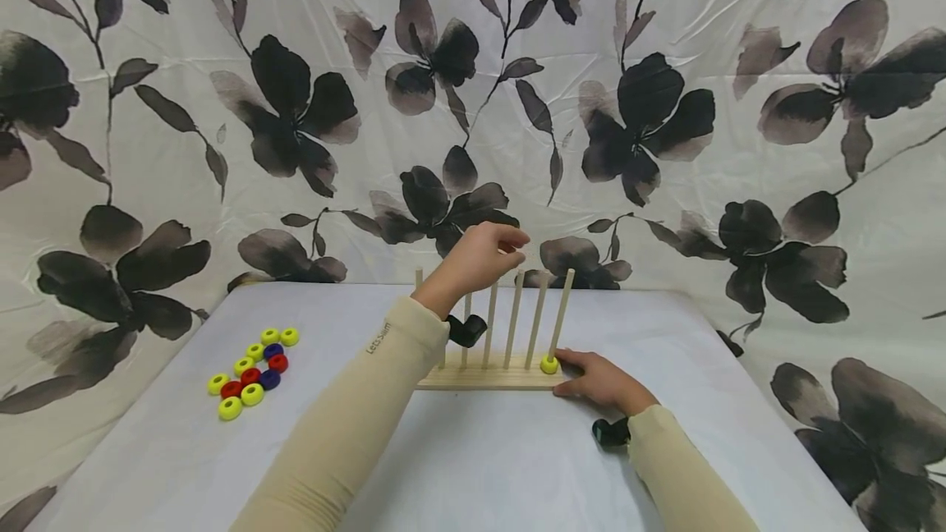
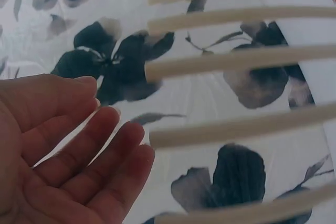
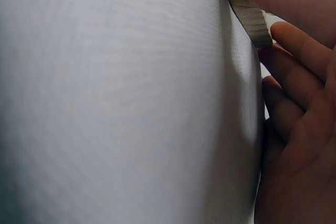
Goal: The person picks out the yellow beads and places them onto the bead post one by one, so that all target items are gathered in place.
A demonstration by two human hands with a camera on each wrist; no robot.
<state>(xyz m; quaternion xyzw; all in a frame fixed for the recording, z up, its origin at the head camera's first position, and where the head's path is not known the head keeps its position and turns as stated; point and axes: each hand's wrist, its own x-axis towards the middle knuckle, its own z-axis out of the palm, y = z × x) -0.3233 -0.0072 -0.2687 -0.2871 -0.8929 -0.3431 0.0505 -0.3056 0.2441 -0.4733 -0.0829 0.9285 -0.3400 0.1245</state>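
A wooden peg stand [image 1: 488, 380], with a row of upright pegs on a flat base, stands on the table. At the foot of its rightmost peg sits a yellow ring [image 1: 549, 365]. My right hand [image 1: 602, 382] grips the base's right end, thumb at the front and fingers behind; the right wrist view shows the wooden end [image 3: 254, 27] between thumb and fingers. Up near the peg tops hovers my left hand [image 1: 484, 257], fingers loosely bent and holding nothing. The left wrist view has those fingertips beside a peg [image 2: 231, 129], apart from it. My left forearm partly hides the stand's left side.
Left on the white table [image 1: 458, 466] lies a loose group of yellow rings [image 1: 230, 409], red rings [image 1: 278, 363] and blue rings [image 1: 269, 379]. Behind the table's far edge hangs a flower-patterned cloth [image 1: 532, 162].
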